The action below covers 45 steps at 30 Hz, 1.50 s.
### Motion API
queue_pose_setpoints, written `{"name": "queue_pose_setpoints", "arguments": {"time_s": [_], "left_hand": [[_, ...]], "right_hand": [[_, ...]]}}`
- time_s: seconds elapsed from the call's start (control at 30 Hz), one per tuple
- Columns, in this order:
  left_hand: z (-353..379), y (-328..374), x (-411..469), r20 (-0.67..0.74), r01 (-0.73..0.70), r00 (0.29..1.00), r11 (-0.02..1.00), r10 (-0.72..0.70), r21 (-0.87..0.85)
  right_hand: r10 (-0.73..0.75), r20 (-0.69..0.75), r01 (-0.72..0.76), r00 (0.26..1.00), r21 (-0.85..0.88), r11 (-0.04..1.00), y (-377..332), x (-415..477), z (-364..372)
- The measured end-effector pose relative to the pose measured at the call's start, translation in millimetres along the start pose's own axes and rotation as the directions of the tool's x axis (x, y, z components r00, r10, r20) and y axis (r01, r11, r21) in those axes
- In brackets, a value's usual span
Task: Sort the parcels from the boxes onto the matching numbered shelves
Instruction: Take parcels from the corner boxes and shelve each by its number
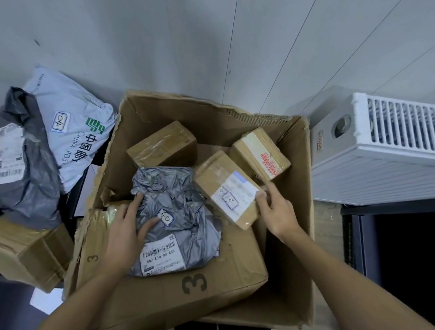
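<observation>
A large open cardboard box (pixel 293 276) sits below me, holding several parcels. My left hand (pixel 128 231) rests on the left edge of a crumpled grey plastic bag parcel (pixel 177 201) with a barcode label and a small handwritten tag, fingers curled over it. My right hand (pixel 274 209) touches the near end of a brown carton (pixel 226 187) whose white label bears a handwritten number. Two more brown cartons lie behind: one taped carton (pixel 161 145) at the back, one carton with red print (pixel 259 153) at the right.
Left of the box lie a white China Post bag (pixel 75 129) tagged D4, a dark grey bag (pixel 21 164) and a brown carton (pixel 25 253). A white radiator (pixel 392 151) stands at right above a dark opening. The grey wall is behind.
</observation>
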<state>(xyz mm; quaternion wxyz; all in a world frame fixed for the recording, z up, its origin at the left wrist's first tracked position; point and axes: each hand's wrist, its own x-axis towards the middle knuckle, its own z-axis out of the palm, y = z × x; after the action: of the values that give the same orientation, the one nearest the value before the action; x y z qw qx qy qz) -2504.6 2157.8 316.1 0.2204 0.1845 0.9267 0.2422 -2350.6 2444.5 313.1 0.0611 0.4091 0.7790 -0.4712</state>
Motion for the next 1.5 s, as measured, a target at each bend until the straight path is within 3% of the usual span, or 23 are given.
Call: {"name": "queue_pose_setpoints", "arguments": {"time_s": [0.07,0.23,0.37,0.53,1.07,1.23,1.43,1.5], "left_hand": [[-3,-3,0,0.016,0.006,1.0,1.0,-0.006,0.0],[-2,-4,-5,0.063,0.062,0.996,0.997,-0.059,-0.045],[-6,-5,-8,0.164,0.071,0.985,0.992,-0.053,-0.107],[-9,-7,0,0.29,0.083,0.956,0.983,-0.033,-0.161],[-7,-11,15,0.274,0.043,0.962,0.974,0.021,-0.225],[-34,-23,28,0.46,0.033,0.887,0.985,0.049,-0.169],[-42,-24,38,0.5,-0.006,0.863,0.992,0.07,-0.128],[-47,-25,42,0.601,-0.085,0.79,0.992,0.121,-0.088]], "right_hand": [[-0.013,-0.021,0.013,1.0,0.002,1.0,-3,3,2],[-0.004,0.244,0.058,0.97,-0.213,0.975,-3,-8,19],[-0.005,0.14,0.034,0.99,-0.204,0.978,8,-4,25],[0.009,0.15,0.031,0.989,-0.26,0.965,5,6,21],[0.033,0.11,-0.002,0.993,-0.275,0.962,4,5,23],[0.009,0.11,0.023,0.994,-0.29,0.957,10,4,13],[-0.036,0.005,0.036,0.999,-0.277,0.96,8,-4,16],[-0.046,-0.06,0.029,0.997,-0.263,0.964,5,-5,16]]}}
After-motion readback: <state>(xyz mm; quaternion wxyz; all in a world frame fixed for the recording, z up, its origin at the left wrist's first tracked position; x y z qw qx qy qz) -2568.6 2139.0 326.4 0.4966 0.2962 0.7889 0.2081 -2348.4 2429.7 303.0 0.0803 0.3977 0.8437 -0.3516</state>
